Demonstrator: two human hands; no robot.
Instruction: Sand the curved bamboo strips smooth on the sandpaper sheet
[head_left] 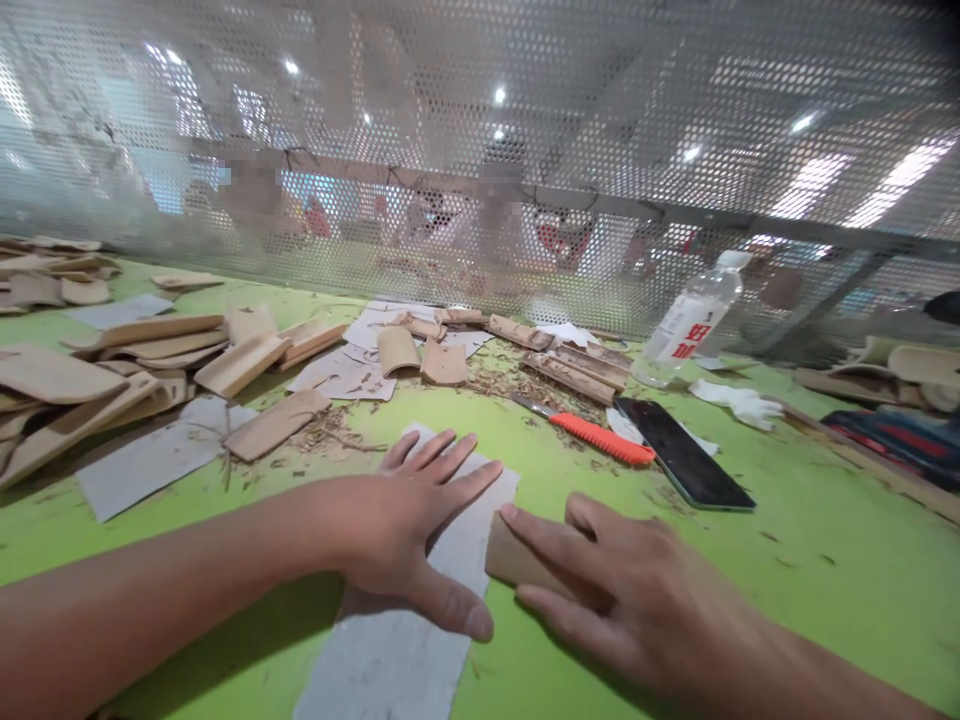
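Note:
My left hand point(409, 525) lies flat with fingers spread on a long whitish paper sheet point(390, 655) on the green table point(817, 600). Just to its right, my right hand point(622, 585) grips a flat tan piece point(521, 560), probably wood or bamboo, between index finger and thumb. The piece's near end touches or almost touches the paper's right edge; its far end is hidden under my palm. Beyond my hands lies an orange-handled knife point(604, 438), its blade pointing left. A black phone point(682, 452) rests close to the knife's handle.
Several curved bamboo pieces point(67, 385) are heaped at the left. More pieces point(574, 375) and shavings lie towards the back. A plastic bottle point(694, 320) stands at the back right, near a crumpled white glove point(739, 402). A perforated metal screen point(450, 220) closes off the far side.

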